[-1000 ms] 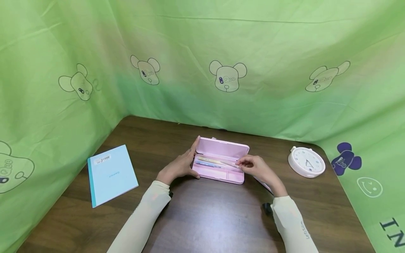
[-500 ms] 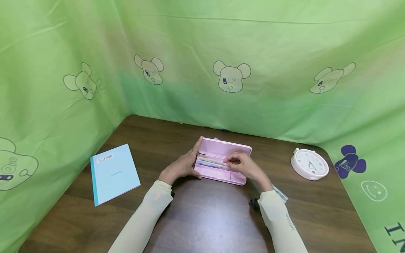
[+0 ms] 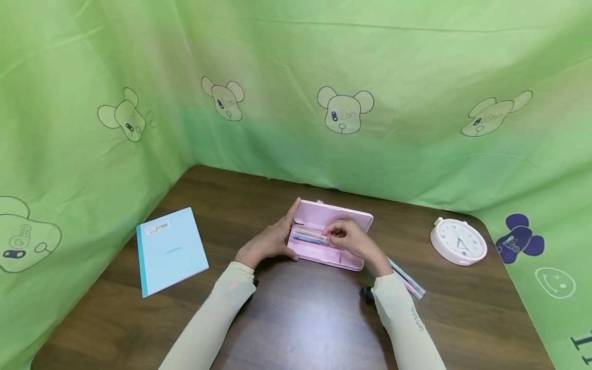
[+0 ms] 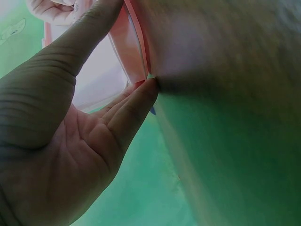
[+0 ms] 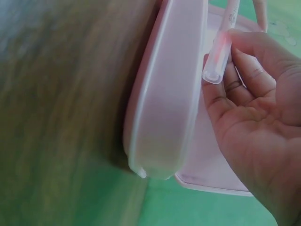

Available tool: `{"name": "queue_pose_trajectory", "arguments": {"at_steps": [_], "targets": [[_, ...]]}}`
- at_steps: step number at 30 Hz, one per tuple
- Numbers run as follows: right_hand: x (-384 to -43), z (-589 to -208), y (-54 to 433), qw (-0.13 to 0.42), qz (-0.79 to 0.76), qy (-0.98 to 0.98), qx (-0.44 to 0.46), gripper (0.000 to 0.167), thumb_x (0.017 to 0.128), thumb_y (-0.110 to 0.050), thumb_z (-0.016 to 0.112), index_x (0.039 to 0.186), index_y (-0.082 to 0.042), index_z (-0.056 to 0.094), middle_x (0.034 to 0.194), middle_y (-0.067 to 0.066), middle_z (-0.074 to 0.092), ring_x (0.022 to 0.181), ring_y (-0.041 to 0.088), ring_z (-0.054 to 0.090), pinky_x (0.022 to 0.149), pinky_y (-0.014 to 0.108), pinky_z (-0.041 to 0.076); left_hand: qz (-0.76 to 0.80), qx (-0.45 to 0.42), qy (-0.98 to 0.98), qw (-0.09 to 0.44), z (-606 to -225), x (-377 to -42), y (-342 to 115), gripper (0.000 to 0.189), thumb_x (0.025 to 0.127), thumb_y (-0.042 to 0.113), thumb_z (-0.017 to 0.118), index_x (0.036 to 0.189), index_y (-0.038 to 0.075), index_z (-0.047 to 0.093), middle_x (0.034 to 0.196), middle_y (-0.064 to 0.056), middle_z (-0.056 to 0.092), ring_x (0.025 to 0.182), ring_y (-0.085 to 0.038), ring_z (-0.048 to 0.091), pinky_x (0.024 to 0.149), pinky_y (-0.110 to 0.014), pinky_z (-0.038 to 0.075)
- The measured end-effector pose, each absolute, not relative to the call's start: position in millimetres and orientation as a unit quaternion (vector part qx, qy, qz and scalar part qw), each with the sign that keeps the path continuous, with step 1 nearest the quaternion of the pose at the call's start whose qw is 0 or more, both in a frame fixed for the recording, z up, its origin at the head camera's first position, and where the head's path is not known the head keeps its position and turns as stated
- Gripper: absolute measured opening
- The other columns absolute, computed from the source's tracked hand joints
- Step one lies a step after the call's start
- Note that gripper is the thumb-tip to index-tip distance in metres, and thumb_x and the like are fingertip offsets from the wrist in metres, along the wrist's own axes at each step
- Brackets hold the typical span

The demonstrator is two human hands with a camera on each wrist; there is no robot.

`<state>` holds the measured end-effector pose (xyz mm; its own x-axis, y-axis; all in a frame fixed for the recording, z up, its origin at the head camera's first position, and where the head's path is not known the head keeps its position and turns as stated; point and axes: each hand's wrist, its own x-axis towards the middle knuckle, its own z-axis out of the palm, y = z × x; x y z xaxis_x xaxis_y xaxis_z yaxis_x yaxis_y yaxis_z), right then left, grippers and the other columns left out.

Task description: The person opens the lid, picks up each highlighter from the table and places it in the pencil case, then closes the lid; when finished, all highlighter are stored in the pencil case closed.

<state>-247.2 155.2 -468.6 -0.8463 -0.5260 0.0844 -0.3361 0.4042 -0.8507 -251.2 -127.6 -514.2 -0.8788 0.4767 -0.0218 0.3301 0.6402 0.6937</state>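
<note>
A pink pencil case (image 3: 316, 252) lies with its lid (image 3: 333, 214) raised at the back. My left hand (image 3: 268, 241) rests at its left end, fingers straight along the lid's edge and thumb at the front corner. In the right wrist view, my right hand (image 5: 256, 89) pinches a slim pale pen (image 5: 219, 56) by its clear, pink-tinted end. The rest of that pen lies over the long rear compartment. Beside it in that compartment are other pens (image 3: 307, 239), one with blue on it. The right fingers partly hide the case's inside.
More pens (image 3: 408, 280), bluish and pink, lie on the wooden table (image 3: 287, 318) beside my right forearm. A light-blue notebook (image 3: 173, 252) is on the left. At the right stands a white round clock (image 3: 459, 241). Green printed cloth (image 3: 277, 149) hangs behind the table.
My right hand has moved left over the case with the pen, then stayed close over the rear compartment. The left hand keeps its place at the case. The view has shifted slightly.
</note>
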Motion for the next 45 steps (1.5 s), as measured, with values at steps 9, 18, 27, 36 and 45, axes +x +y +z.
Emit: {"name": "queue_pose_trajectory", "arguments": {"at_steps": [9,18,27,36,45], "targets": [[-248.7,-467.0,151.5,0.092,-0.468,0.841,-0.257,0.014,0.090,0.013,0.070,0.102,0.010,0.078,0.095,0.014,0.071,0.085,0.017,0.061,0.077,0.022,0.053,0.356,0.224,0.902,0.095,-545.8,-270.9,-132.2,0.166,0.066,0.041,0.106,0.163,0.057,-0.028,0.177,-0.021,0.025,0.149,-0.049,0.046,0.116,-0.062,0.044],[-248.2,-468.4,148.1,0.096,-0.470,0.838,-0.260,0.013,0.091,0.012,0.072,0.102,0.011,0.078,0.096,0.015,0.072,0.086,0.016,0.063,0.077,0.022,0.055,0.360,0.226,0.899,0.102,-501.3,-244.9,-125.8,0.161,0.073,0.033,0.104,0.168,0.045,-0.025,0.173,-0.030,0.029,0.145,-0.054,0.047,0.114,-0.064,0.045],[-249.4,-470.5,147.1,0.095,-0.464,0.843,-0.254,0.013,0.091,0.012,0.072,0.102,0.010,0.079,0.096,0.015,0.073,0.086,0.016,0.063,0.078,0.023,0.055,0.360,0.222,0.901,0.096,-514.1,-251.2,-126.8,0.160,0.071,0.035,0.105,0.169,0.048,-0.022,0.175,-0.025,0.028,0.148,-0.050,0.046,0.117,-0.062,0.043],[-249.1,-472.0,145.2,0.092,-0.457,0.848,-0.252,0.012,0.094,0.009,0.074,0.105,0.011,0.078,0.100,0.016,0.074,0.091,0.019,0.067,0.083,0.023,0.056,0.360,0.221,0.901,0.098,-529.3,-259.5,-128.2,0.164,0.070,0.032,0.106,0.164,0.056,-0.027,0.177,-0.023,0.024,0.151,-0.048,0.043,0.118,-0.062,0.041],[-247.3,-469.7,146.5,0.075,-0.463,0.847,-0.250,0.013,0.095,0.007,0.076,0.108,0.010,0.078,0.102,0.019,0.075,0.093,0.023,0.069,0.083,0.024,0.057,0.351,0.227,0.903,0.099,-507.5,-246.2,-127.6,0.159,0.074,0.032,0.104,0.169,0.045,-0.023,0.175,-0.027,0.025,0.151,-0.051,0.041,0.119,-0.062,0.040]]}}
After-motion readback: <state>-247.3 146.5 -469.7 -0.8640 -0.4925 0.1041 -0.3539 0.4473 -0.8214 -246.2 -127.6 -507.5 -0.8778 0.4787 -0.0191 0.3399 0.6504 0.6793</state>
